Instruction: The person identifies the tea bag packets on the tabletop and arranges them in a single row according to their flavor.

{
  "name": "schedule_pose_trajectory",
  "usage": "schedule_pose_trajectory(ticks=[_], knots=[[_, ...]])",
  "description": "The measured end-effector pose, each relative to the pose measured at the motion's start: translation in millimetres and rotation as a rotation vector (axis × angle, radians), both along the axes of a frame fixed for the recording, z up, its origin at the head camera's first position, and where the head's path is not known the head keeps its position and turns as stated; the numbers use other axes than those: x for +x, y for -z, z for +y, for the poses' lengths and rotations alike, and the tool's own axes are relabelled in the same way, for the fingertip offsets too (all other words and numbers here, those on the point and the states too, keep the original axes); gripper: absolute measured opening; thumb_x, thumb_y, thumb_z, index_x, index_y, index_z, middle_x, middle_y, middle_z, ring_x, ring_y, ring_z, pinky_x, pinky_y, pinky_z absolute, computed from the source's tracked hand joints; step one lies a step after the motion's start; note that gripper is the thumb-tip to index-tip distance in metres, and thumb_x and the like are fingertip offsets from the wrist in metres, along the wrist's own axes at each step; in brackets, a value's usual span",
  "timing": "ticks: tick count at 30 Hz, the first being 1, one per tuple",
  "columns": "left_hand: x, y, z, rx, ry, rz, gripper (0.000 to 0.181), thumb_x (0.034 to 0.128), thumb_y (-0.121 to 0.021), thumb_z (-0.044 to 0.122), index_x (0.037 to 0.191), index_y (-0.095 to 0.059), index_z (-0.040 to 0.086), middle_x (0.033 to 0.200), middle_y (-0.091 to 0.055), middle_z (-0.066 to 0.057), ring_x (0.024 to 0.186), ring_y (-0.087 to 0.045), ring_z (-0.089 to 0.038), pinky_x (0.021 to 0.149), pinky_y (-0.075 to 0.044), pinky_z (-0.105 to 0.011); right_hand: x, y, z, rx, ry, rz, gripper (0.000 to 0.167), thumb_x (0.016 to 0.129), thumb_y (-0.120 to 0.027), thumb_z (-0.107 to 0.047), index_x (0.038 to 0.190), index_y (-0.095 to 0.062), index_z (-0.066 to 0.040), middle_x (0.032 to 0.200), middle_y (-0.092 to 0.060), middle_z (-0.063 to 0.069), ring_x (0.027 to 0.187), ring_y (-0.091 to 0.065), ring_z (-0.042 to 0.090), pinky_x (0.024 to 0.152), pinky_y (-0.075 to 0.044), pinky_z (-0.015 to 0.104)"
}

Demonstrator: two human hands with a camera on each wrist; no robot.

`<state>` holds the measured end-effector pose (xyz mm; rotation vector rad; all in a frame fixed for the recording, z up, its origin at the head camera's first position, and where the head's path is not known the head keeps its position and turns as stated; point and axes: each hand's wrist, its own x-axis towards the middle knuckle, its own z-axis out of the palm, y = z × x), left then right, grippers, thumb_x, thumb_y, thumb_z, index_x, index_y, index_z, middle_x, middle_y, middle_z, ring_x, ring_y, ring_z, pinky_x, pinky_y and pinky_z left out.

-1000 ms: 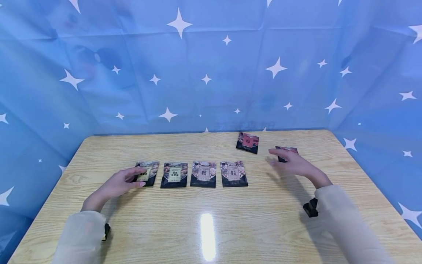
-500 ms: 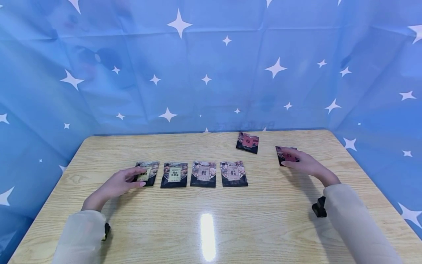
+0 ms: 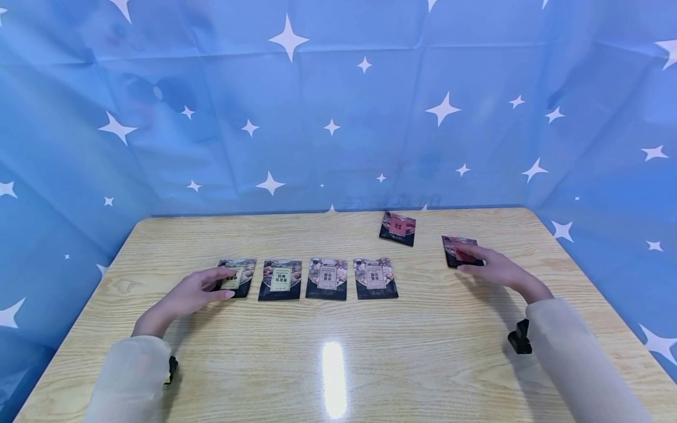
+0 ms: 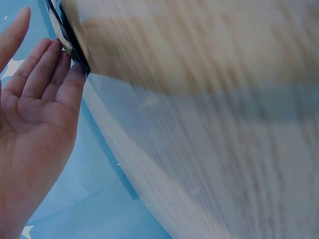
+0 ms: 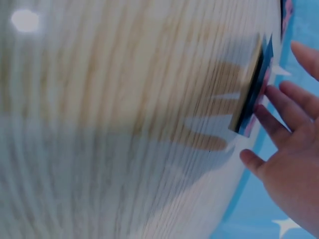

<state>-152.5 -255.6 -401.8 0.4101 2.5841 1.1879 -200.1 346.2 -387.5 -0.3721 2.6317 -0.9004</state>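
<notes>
In the head view my left hand (image 3: pixel 190 294) rests its fingertips on a tea sachet with a pale green label (image 3: pixel 243 285), partly hiding it. Its fingers look relaxed and fairly straight in the left wrist view. On the right side of the table, my right hand (image 3: pixel 497 267) touches a red-labelled tea sachet (image 3: pixel 451 251) with spread fingertips. That sachet (image 5: pixel 256 89) shows edge-on in the right wrist view, under the fingers. The sachet lies on the tabletop, and my hand covers part of its label.
Beside the left sachet, in one row, lie another green-labelled sachet (image 3: pixel 280 281) and two pink-labelled sachets, one in the middle (image 3: pixel 325 279) and one at the right end (image 3: pixel 375 279). A second red-labelled sachet (image 3: pixel 397 229) lies near the table's (image 3: pixel 254 364) back edge, before a blue starry curtain (image 3: pixel 222 76).
My right hand has moved right and come down onto the red-labelled sachet, which has slid slightly toward me in the last half second. The left hand has stayed in place.
</notes>
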Motion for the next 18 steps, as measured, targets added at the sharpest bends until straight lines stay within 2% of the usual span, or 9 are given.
schedule_pose_trajectory(ticks=[9, 18], knots=[[-0.5, -0.6, 0.8, -0.004, -0.002, -0.010, 0.058, 0.0875, -0.063, 0.028, 0.133, -0.043, -0.003, 0.137, -0.036, -0.027, 0.124, -0.030, -0.047, 0.097, -0.029, -0.059, 11.7, 0.7, -5, 0.033, -0.031, 0.014, 0.066, 0.092, -0.054, -0.034, 0.143, -0.026, -0.001, 0.141, -0.021, 0.033, 0.126, -0.015, 0.053, 0.094, -0.022, 0.067], [-0.1, -0.6, 0.4, -0.010, -0.006, -0.016, 0.058, 0.0875, -0.062, 0.028, 0.133, -0.044, -0.002, 0.137, -0.035, -0.027, 0.124, -0.029, -0.048, 0.096, -0.030, -0.060, 21.2, 0.8, -23, 0.034, -0.131, 0.029, 0.062, 0.093, -0.054, -0.029, 0.142, -0.029, -0.001, 0.139, -0.028, 0.031, 0.126, -0.022, 0.051, 0.093, -0.027, 0.065]])
